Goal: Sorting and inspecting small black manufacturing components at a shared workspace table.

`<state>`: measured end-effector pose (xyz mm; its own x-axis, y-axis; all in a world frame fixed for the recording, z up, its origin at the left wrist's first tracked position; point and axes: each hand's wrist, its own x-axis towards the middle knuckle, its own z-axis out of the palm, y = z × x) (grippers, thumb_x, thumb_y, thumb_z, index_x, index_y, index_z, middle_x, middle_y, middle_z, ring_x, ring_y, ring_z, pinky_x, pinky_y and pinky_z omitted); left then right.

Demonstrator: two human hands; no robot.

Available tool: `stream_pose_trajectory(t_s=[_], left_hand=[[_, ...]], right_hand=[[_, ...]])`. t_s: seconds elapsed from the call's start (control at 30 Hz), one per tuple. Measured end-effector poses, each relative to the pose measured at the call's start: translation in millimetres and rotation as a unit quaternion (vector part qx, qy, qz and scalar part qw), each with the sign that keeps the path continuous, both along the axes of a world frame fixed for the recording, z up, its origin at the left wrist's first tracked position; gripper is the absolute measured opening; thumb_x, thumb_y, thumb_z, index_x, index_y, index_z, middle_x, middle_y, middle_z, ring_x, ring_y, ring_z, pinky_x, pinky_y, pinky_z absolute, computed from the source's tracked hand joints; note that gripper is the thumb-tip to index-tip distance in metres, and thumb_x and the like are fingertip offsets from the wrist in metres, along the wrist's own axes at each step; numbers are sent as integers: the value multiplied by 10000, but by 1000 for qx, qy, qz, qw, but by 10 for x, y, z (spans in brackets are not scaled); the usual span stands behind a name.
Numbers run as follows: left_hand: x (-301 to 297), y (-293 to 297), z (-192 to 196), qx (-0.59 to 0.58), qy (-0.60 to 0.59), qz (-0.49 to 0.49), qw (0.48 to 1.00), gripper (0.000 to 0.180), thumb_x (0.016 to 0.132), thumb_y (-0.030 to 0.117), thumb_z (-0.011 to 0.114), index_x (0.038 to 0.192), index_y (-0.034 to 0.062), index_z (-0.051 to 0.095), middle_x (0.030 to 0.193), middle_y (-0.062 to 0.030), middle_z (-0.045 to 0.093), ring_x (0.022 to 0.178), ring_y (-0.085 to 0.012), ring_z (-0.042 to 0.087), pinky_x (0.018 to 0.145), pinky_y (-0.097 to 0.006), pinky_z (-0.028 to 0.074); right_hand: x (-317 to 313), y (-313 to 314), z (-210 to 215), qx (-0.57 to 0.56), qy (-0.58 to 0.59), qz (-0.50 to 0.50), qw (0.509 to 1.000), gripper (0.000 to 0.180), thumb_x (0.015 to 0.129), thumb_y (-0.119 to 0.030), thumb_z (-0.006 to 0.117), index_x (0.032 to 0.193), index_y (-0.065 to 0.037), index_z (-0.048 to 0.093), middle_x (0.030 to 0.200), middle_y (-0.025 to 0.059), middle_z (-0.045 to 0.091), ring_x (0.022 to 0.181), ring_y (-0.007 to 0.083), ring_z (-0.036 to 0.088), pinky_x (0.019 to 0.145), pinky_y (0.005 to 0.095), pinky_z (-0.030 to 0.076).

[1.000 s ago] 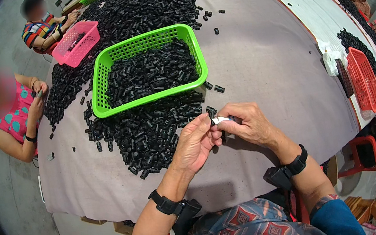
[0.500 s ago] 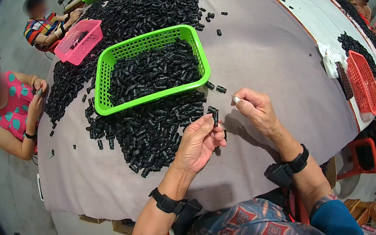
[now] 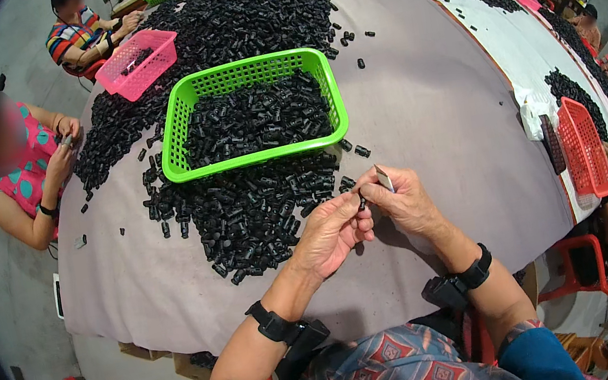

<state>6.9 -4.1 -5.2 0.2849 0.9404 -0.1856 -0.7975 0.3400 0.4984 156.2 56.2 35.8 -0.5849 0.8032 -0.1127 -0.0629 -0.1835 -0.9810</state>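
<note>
Pinched in the fingertips of my left hand is a small black plastic part, mostly hidden by the fingers. My right hand is closed around a small flat blade, whose pale end sticks up past the thumb. Both hands meet over the table, fingertips together at the black part. A loose heap of similar black parts lies just left of and beyond my left hand. Farther off, a green plastic basket full of the same parts rests on the heap.
A grey cloth covers the table. A large black heap spreads at the far side, beside a pink basket. Two co-workers sit along the left edge. At right stand a white-covered table with a red basket, and other people.
My right hand has moved left to meet my left hand, bringing the blade to the black part. The part is now more covered by fingers. The view has shifted slightly.
</note>
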Motion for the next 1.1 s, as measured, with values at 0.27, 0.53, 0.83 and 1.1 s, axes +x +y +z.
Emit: stream_pose_trajectory(t_s=[0.27,0.53,0.83,1.1], left_hand=[[15,-1,19,21,-29,-13,999,258,948,262,489,990,17,558,816,-53,590,717,-148,576,642,-315,515],[-14,17,-2,57,24,-55,997,272,948,224,470,987,-28,562,799,-56,574,709,-141,572,625,-294,532],[27,-35,95,45,88,-64,993,167,909,140,529,989,2,577,767,-38,574,675,-101,579,597,-260,536],[1,-10,70,43,89,-52,994,168,893,166,571,980,23,582,803,-31,570,695,-95,567,613,-269,538]], right_hand=[[26,170,236,151,-128,54,979,111,832,-91,629,891,1,610,739,-17,581,685,56,527,620,216,442],[-521,639,527,293,-51,-107,949,178,801,-118,675,919,-4,607,717,-21,584,651,40,508,570,205,419],[-81,807,-302,302,-258,-172,902,180,767,-189,669,771,-16,617,750,108,603,630,151,570,607,319,454],[-96,755,-209,386,-395,-26,833,229,696,-134,638,895,-21,629,832,211,600,788,377,588,693,428,457]])
